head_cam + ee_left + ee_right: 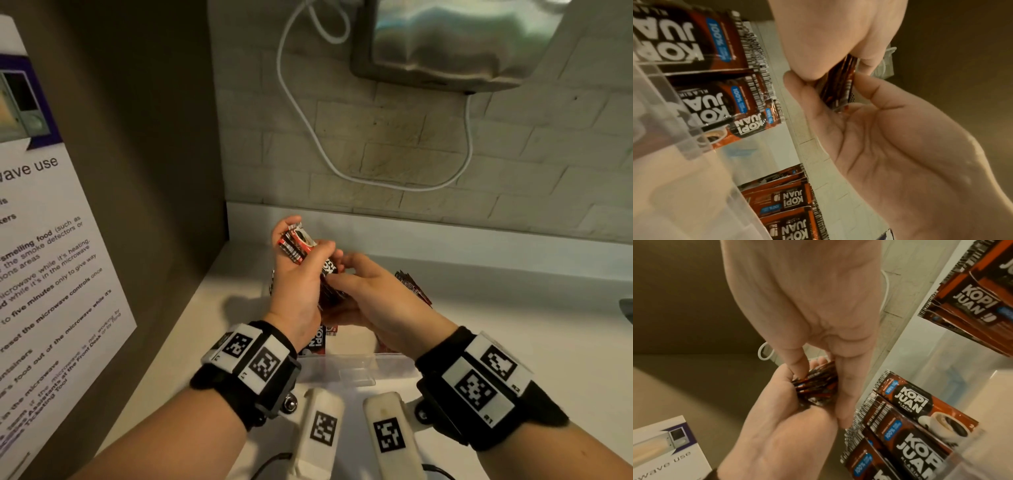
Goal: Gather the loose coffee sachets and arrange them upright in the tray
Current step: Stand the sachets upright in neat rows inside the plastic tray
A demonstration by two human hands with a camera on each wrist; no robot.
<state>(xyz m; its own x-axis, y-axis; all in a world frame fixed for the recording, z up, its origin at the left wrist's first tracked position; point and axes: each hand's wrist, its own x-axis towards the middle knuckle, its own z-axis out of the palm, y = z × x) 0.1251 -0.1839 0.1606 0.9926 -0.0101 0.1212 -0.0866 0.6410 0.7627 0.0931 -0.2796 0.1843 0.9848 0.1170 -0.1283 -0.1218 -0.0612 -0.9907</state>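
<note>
item: sachet bundle (301,246), gripped by our left hand (298,291); our right hand (370,291) pinches its edges square for upright loading into the tray (356,371).

You have a white cable (301,113) looping down the brick wall (513,154); a microwave-use notice (41,246) hangs left.

Dim, warm indoor light falls from above and casts a soft shadow on the desk (239,301) left of the hands. The head view bends straight lines at its edges — the poster (51,274) curves. Both wrist views are yellowish, grainy and soft, the clear tray (663,146) close by blurred.
</note>
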